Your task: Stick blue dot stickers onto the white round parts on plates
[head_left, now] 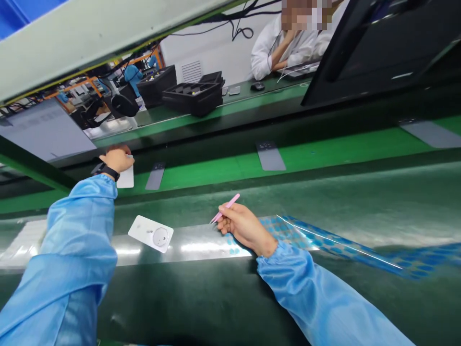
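Observation:
My left hand (pixel 119 158) is stretched out to the green conveyor belt, its fingers closed over the top of a white flat panel (pixel 126 179); the fingertips are partly hidden. My right hand (pixel 243 226) pinches pink tweezers (pixel 229 206), their tips pointing down and left above the bench. Between the hands, a white phone-shaped panel (pixel 144 232) with a round part near one end lies flat on the bench. Under and beside my right hand is a clear sheet (pixel 212 247) with small blue round stickers, adjoining a longer blue-dotted strip (pixel 324 240).
Grey phone-shaped panels (pixel 271 157) lie spaced along the green belt (pixel 216 166). A dark monitor (pixel 389 53) overhangs the upper right. Black bins (pixel 194 96) stand on the far table, where a person in white (pixel 266 53) sits. A pale beam (pixel 90 36) crosses the upper left.

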`<state>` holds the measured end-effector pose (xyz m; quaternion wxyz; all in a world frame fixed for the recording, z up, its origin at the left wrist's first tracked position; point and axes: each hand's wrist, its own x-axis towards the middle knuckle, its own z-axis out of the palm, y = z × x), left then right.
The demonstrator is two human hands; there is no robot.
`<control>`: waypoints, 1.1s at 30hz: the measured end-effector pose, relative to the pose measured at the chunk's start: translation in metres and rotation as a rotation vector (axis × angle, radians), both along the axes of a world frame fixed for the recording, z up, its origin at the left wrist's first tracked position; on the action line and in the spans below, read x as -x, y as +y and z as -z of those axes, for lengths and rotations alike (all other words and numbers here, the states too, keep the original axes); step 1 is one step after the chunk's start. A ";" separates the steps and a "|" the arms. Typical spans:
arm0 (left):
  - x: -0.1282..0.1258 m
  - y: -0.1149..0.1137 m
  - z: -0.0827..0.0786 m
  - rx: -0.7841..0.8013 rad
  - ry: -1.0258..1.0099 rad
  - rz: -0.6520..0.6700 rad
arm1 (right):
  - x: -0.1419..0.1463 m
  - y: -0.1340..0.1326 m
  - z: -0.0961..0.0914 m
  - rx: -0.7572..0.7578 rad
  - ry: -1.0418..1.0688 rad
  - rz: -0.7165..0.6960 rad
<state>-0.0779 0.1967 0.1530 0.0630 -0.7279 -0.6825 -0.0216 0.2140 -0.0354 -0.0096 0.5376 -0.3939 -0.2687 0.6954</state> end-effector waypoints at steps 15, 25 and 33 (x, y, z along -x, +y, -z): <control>-0.055 -0.028 0.057 0.077 0.100 -0.022 | -0.003 -0.002 -0.008 -0.012 -0.047 0.037; -0.067 -0.219 0.058 0.269 -0.630 0.113 | -0.052 -0.012 -0.032 -0.093 -0.646 -0.110; -0.069 -0.286 0.132 0.545 -0.825 0.159 | -0.037 -0.007 -0.021 -0.031 -0.654 -0.059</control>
